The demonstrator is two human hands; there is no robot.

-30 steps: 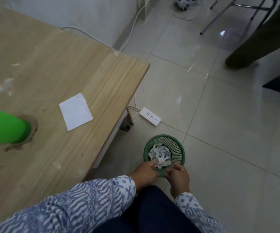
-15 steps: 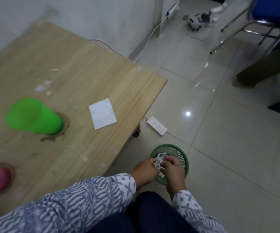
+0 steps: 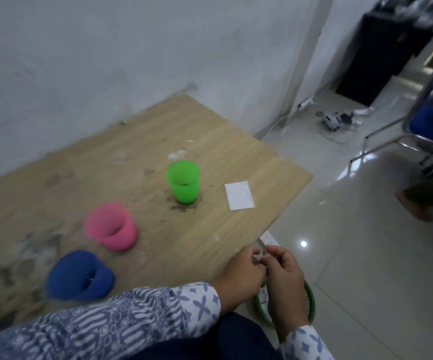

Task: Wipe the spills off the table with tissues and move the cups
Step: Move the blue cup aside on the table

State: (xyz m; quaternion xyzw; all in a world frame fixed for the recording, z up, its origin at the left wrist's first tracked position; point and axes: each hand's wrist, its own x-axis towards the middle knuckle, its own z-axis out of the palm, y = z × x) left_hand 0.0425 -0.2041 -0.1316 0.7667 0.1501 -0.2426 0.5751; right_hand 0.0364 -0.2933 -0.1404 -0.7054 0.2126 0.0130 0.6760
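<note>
Three cups stand on the wooden table [image 3: 223, 157]: a green cup [image 3: 184, 183] furthest back, a pink cup [image 3: 111, 227] in the middle and a blue cup [image 3: 80, 276] nearest me. Dark spill marks [image 3: 181, 207] ring the green cup's base, and grey smears [image 3: 38, 242] lie at the left. A flat white tissue [image 3: 238, 195] rests to the right of the green cup. My left hand [image 3: 244, 274] and my right hand [image 3: 285, 276] meet at the table's near right corner, fingers curled and touching. Nothing shows in either hand.
A green waste basket [image 3: 310, 300] sits on the tiled floor under my right hand, mostly hidden. A white power strip [image 3: 268, 239] lies beyond my fingers. A metal-legged chair [image 3: 405, 141] and another person's foot [image 3: 415, 206] are at the right. The wall borders the table's far side.
Both hands rose from the basket to table-corner height and no longer press the crumpled tissue. The view swung up and left, bringing the pink and blue cups into sight.
</note>
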